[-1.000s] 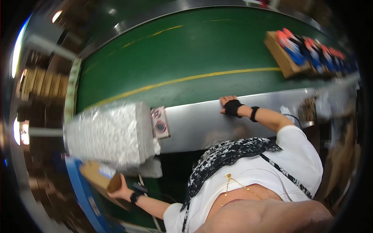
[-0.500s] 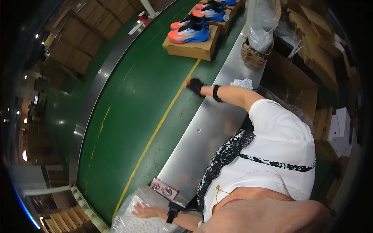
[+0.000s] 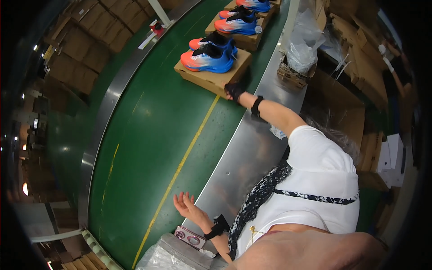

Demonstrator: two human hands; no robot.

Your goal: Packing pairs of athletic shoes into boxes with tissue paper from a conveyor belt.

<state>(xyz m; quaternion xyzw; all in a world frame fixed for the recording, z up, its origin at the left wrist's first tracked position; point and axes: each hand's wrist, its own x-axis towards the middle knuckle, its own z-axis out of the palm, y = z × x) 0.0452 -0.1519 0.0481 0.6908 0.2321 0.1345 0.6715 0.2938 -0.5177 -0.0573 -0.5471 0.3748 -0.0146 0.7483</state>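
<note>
My right hand [image 3: 234, 92], in a black fingerless glove, has its fingers curled against the near corner of a brown cardboard shoe box [image 3: 204, 82]. On the box lid rests a pair of orange, blue and black sneakers [image 3: 209, 58]. My left hand [image 3: 188, 208] is bare and raised, fingers apart, with nothing in it. Below it, at the metal ledge, lie a pink and white phone-like object [image 3: 190, 237] and a grey padded bundle with clear plastic wrap [image 3: 168, 254].
The green conveyor belt [image 3: 148, 135] has a yellow line along it. More boxes topped with sneakers [image 3: 236, 23] stand farther along. A metal ledge [image 3: 243, 157] runs beside me. A carton holding clear plastic bags [image 3: 300, 56] sits at its far end, near a white post [image 3: 290, 22].
The box with sneakers has come nearer, and my right hand now meets its corner. My left hand has lifted off the plastic-wrapped bundle and moved up over the belt edge.
</note>
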